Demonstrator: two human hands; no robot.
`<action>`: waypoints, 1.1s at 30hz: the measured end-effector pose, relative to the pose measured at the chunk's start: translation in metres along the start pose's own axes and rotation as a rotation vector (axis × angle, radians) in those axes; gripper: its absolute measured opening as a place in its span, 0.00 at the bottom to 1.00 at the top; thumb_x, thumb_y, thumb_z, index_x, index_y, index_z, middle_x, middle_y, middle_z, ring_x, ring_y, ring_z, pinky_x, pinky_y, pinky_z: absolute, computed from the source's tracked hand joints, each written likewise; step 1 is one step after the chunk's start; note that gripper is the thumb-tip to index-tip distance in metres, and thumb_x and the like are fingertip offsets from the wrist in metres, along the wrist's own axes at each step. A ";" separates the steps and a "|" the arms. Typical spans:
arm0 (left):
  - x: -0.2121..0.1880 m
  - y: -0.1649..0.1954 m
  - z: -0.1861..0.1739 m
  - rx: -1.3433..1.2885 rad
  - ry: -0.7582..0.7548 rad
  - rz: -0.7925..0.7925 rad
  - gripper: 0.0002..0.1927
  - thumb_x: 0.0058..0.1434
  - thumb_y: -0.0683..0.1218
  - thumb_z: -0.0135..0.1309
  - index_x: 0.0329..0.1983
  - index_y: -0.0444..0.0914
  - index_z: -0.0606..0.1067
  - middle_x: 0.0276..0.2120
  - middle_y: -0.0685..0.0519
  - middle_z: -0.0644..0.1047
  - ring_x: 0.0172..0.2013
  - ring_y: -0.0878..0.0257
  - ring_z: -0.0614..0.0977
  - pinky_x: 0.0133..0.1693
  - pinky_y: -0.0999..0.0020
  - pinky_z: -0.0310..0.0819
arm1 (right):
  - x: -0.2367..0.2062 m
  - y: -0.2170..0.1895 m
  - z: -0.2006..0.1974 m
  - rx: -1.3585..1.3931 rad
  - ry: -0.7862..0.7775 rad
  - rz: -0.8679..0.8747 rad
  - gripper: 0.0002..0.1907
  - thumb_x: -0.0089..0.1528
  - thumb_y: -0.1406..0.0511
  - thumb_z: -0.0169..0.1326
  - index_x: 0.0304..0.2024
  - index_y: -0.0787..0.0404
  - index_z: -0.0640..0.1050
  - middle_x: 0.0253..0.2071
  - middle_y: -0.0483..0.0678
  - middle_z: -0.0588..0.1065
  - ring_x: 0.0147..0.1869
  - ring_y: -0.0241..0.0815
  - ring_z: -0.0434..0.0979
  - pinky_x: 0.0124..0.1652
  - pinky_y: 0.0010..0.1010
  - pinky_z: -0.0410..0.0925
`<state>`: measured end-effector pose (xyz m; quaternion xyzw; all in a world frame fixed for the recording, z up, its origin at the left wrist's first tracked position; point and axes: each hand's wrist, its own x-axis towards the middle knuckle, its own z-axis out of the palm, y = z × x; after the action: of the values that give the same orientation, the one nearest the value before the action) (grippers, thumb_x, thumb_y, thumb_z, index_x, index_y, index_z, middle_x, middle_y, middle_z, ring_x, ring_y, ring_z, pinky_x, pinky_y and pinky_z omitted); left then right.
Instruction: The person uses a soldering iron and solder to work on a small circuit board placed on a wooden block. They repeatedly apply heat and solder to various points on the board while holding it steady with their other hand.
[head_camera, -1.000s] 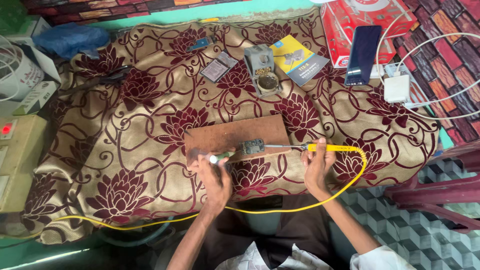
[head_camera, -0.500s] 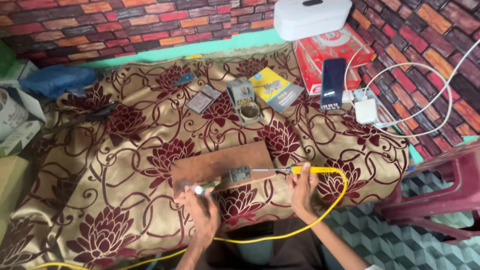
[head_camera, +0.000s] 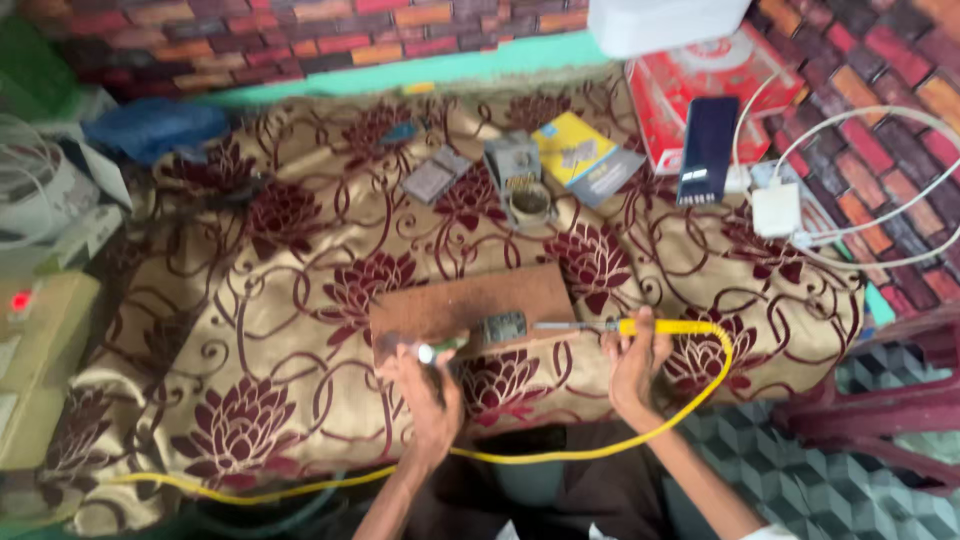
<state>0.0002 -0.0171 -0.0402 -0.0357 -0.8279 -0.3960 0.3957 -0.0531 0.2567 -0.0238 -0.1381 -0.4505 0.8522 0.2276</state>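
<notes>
Head view: right hand (head_camera: 632, 362), lower centre-right of frame, is clenched around a yellow-handled soldering iron (head_camera: 640, 327), its metal tip reaching left to a small grey component (head_camera: 503, 327). Left hand (head_camera: 432, 392), lower centre, grips a thin tool (head_camera: 428, 352) beside that component. Both rest at the near edge of a brown board (head_camera: 460, 300) on the floral cloth (head_camera: 250, 300). A yellow cord (head_camera: 600, 450) loops below.

A board (head_camera: 465, 305) lies on the cloth-covered worktop (head_camera: 250, 330) near its front edge. A small part (head_camera: 503, 327) sits on the board's front edge, with the left hand (head_camera: 425, 385) left of it and the soldering iron (head_camera: 625, 327) to its right. Behind lie a booklet (head_camera: 580, 160) and, further right, a phone (head_camera: 707, 150).
</notes>
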 end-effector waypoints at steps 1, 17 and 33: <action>0.004 0.001 0.001 -0.032 -0.011 -0.007 0.24 0.60 0.31 0.51 0.60 0.27 0.62 0.42 0.43 0.77 0.46 0.46 0.69 0.56 0.45 0.53 | 0.003 -0.001 0.002 0.023 -0.011 0.000 0.14 0.72 0.57 0.49 0.38 0.61 0.68 0.22 0.40 0.60 0.20 0.34 0.59 0.23 0.26 0.58; 0.024 0.033 -0.014 -0.082 -0.006 -0.025 0.17 0.61 0.31 0.50 0.53 0.33 0.68 0.42 0.46 0.73 0.44 0.52 0.67 0.48 0.55 0.55 | -0.007 -0.013 0.010 -0.033 -0.261 -0.141 0.16 0.75 0.56 0.47 0.42 0.62 0.67 0.24 0.42 0.62 0.22 0.32 0.61 0.21 0.26 0.58; 0.047 0.054 -0.025 -0.047 -0.027 0.083 0.14 0.60 0.30 0.47 0.47 0.36 0.67 0.41 0.50 0.77 0.40 0.56 0.70 0.47 0.57 0.51 | -0.009 -0.016 0.010 -0.157 -0.282 -0.103 0.18 0.74 0.55 0.44 0.43 0.64 0.67 0.22 0.44 0.64 0.20 0.35 0.67 0.20 0.25 0.61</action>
<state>0.0037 -0.0092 0.0355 -0.0846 -0.8213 -0.3981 0.3997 -0.0457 0.2530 -0.0048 -0.0111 -0.5496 0.8125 0.1942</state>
